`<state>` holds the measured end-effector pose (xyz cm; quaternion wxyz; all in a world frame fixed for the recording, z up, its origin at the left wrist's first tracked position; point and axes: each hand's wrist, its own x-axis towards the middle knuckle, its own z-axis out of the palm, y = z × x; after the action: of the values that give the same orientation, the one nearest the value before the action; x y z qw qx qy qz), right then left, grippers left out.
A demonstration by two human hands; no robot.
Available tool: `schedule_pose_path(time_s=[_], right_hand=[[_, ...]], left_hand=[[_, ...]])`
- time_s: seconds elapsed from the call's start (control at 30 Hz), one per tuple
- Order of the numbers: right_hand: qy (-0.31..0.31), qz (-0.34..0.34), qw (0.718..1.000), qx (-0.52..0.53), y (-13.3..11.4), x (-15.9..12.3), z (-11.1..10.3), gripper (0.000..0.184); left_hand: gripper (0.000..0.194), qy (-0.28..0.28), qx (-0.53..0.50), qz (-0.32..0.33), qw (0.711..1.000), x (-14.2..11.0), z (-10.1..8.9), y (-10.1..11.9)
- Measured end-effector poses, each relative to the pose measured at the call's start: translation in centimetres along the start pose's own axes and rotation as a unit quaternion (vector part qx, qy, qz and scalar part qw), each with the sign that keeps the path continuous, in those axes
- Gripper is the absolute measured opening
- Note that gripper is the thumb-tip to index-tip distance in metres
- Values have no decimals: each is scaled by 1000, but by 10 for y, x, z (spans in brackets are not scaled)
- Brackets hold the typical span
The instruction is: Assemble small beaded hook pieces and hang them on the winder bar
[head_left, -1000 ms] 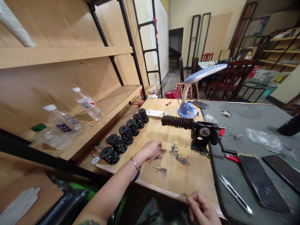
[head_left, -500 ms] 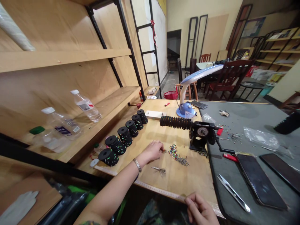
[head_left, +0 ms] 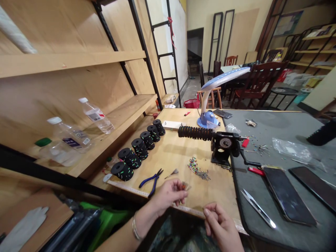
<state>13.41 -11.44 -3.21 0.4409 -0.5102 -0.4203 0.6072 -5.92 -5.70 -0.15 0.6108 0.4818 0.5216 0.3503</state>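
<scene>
My left hand (head_left: 168, 196) is closed over the front of the wooden table, fingers curled, with a small orange bit at its fingertips too small to name. Pale fibres of a small tuft (head_left: 187, 187) show just past those fingers; I cannot tell whether it is gripped or lies behind them. My right hand (head_left: 219, 222) hovers at the table's front edge, thumb and forefinger pinched; anything between them is too tiny to name. Blue-handled pliers (head_left: 152, 181) lie left of my left hand, and another small fibre tuft (head_left: 172, 173) lies beyond it. Farther right is a pile of coloured beads and metal bits (head_left: 196, 168).
Several black spools (head_left: 122, 170) line the table's left side. A black hand-cranked winder (head_left: 223, 145) carries a ridged black roll (head_left: 195, 133). Behind it stands a blue lamp (head_left: 208, 119). On the grey mat are thread snips (head_left: 258, 209) and phones (head_left: 288, 196). Bottles (head_left: 96, 116) stand on the shelf.
My left hand has drawn back toward me from beside the bead pile, uncovering the pliers and a fibre tuft. The right hand stays pinched near the front edge, slightly higher in view.
</scene>
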Motion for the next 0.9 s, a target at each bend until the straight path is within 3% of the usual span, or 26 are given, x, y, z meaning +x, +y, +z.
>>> schedule_pose_path(time_s=[0.1,0.23,0.57,0.9], right_hand=[[-18,7,1000,7,-1,-3,0,48],[-29,31,999,0,3,-8,-2,51],[-27,43,998,-28,22,-11,-7,50],[-2,69,997,-23,14,-5,-12,52]], left_hand=[[36,12,-120,-62,991,-23,32,-28],[34,13,-161,-84,983,-37,54,-48],[35,13,-80,-59,995,-42,63,-55],[38,-31,-103,-73,991,-42,63,-51]])
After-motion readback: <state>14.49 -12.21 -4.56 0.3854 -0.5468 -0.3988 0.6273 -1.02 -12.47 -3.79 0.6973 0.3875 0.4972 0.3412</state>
